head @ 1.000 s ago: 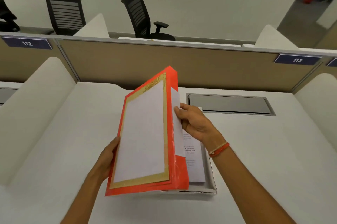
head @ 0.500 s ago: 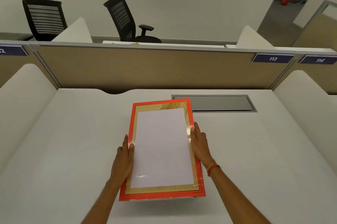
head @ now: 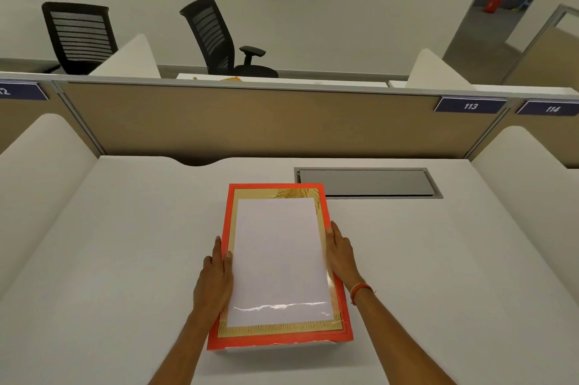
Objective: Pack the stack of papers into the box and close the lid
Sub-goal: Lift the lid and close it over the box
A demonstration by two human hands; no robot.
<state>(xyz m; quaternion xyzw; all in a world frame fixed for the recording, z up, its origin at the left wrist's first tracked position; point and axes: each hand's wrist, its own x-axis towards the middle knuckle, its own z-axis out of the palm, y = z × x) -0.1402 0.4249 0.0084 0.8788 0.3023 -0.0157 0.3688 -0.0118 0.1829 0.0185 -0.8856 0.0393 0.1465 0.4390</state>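
Observation:
A flat box stands on the white desk in front of me with its orange lid (head: 279, 262) lying closed on top. The lid has a gold border and a white panel in the middle. A strip of the white box base (head: 282, 347) shows under the lid's near edge. My left hand (head: 216, 278) lies flat against the lid's left edge, thumb on top. My right hand (head: 340, 251) presses along the lid's right edge, an orange thread on its wrist. The papers are hidden inside.
The white desk (head: 125, 259) has curved white side dividers left and right. A grey cable hatch (head: 366, 182) is set into the desk just behind the box on the right. A tan partition (head: 250, 121) closes the back; two black chairs stand beyond.
A second ago the lid stood tilted up, the papers visible in the box beneath. It has come down flat over the box, and both hands now rest along its sides.

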